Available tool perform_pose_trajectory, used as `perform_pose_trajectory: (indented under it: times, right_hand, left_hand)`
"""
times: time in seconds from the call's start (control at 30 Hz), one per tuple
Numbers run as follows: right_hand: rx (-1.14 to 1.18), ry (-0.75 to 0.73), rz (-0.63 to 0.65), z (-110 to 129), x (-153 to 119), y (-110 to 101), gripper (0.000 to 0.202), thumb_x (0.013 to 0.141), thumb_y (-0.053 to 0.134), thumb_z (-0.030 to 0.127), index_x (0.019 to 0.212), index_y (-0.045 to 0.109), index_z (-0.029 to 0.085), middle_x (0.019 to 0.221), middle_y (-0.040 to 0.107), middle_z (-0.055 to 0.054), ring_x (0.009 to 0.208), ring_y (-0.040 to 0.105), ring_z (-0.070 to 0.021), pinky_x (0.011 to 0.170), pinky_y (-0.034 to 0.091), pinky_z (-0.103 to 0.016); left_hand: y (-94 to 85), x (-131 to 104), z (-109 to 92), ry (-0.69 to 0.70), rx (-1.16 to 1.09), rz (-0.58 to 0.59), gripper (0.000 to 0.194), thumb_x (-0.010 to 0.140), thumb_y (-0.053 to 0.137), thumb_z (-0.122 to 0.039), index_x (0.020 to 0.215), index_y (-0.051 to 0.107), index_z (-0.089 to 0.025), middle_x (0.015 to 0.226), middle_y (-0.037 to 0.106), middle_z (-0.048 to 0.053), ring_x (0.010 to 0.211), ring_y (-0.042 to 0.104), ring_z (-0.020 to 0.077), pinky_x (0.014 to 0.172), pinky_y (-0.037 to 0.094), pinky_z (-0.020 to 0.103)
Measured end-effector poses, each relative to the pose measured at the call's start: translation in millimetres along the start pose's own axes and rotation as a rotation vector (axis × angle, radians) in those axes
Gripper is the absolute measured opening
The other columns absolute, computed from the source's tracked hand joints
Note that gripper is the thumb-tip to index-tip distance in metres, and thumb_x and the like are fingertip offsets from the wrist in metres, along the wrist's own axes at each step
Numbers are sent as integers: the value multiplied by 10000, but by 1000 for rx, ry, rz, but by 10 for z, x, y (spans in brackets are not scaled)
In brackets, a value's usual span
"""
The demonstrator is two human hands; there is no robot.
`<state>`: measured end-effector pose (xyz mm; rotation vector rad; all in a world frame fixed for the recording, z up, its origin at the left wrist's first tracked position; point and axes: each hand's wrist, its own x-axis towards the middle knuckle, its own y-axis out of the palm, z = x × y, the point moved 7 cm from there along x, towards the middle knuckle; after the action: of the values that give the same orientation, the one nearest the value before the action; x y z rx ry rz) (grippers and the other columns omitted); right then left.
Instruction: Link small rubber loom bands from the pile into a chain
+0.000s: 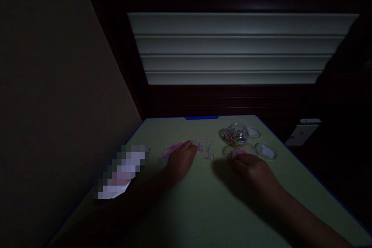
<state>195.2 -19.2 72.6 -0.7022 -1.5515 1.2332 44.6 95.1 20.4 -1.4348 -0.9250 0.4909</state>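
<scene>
A loose pile of thin, pink, purple and pale elastic bands (207,149) spreads over the table. My left hand (181,161) is on it, fingers pinched together among the bands; what lies between the fingertips is hidden. Over the near side of a low, clear round container (252,148) is my right hand (251,168), its fingers closed. Pink bands (240,152) show inside that container, just beyond the fingers. I cannot make out whether this hand grips the rim or some bands. Right behind stands a clear jar (236,133) filled with multicoloured bands.
Two clear round lids (266,151) (253,133) with white labels lie right of the containers. A blurred-out, pale flat object (124,172) rests at the table's left edge. The pale green table (203,205) has a blue rim. A wall and a slatted panel (232,46) bound it.
</scene>
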Motion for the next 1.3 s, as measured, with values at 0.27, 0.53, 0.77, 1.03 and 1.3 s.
perform_pose_trajectory:
  times: [0.27, 0.53, 0.77, 1.03, 1.3]
  right_hand:
    - [20, 8, 35, -3, 0, 11, 180, 826, 441, 99, 872, 602, 165, 780, 593, -45, 733, 528, -158, 659, 349, -258]
    - [7, -9, 28, -5, 2, 10, 188, 821, 447, 99, 885, 611, 164, 775, 598, -46, 719, 534, -155, 649, 350, -256]
    - [9, 1, 49, 3, 9, -4, 179, 829, 442, 104, 864, 610, 157, 772, 598, -46, 726, 541, -150, 653, 351, -247]
    - [13, -6, 30, -7, 10, 8, 185, 833, 447, 117, 892, 614, 169, 777, 605, -46, 721, 547, -142, 642, 352, -237]
    - [17, -2, 38, 1, 6, -17, 161, 804, 466, 91, 840, 604, 166, 755, 593, -37, 692, 536, -141, 612, 338, -238]
  left_hand:
    - [-37, -24, -6, -13, 5, -6, 237, 913, 321, -206, 990, 545, -211, 980, 512, 37, 898, 538, 142, 799, 418, 237]
    - [-25, -19, -12, -35, 79, 20, 247, 902, 289, -136, 1066, 466, -192, 1019, 505, 51, 904, 535, 154, 779, 428, 251]
    - [-9, -35, -32, -64, 162, 51, 271, 844, 314, -54, 1062, 420, -175, 1048, 501, 74, 881, 553, 172, 725, 449, 265]
    - [-18, -46, -37, -95, 217, 62, 257, 824, 295, -45, 1015, 424, -157, 1012, 509, 87, 808, 572, 175, 659, 460, 262]
    - [-13, -41, -26, -101, 192, 68, 199, 879, 256, -116, 976, 424, -157, 941, 538, 89, 797, 576, 180, 667, 454, 273]
